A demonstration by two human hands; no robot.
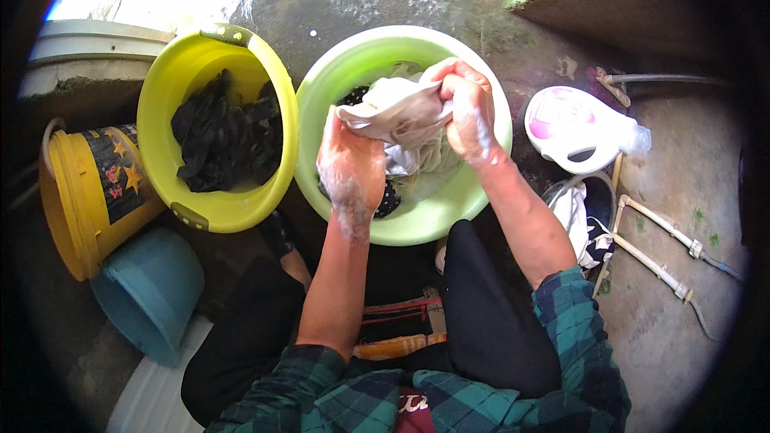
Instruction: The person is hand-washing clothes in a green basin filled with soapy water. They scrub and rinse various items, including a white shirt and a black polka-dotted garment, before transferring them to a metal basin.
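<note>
A wet white cloth (400, 109) is stretched between my two hands above a light green plastic basin (313, 81). My left hand (352, 162), soapy up to the wrist, grips its left end. The right end is bunched in my right hand (466, 108), which has suds on its outer side. Below the cloth, pale laundry (430, 159) lies in the basin, along with a black fabric with white dots (388, 199). My hands and the cloth hide part of what the basin holds.
A yellow tub (157, 132) with dark clothes (210, 132) stands left. Beside it lie a yellow bucket (96, 192) and a blue bucket (150, 288). At the right are a white detergent bottle (571, 126), a container of clothes (571, 216) and pipes (656, 267) along the wall.
</note>
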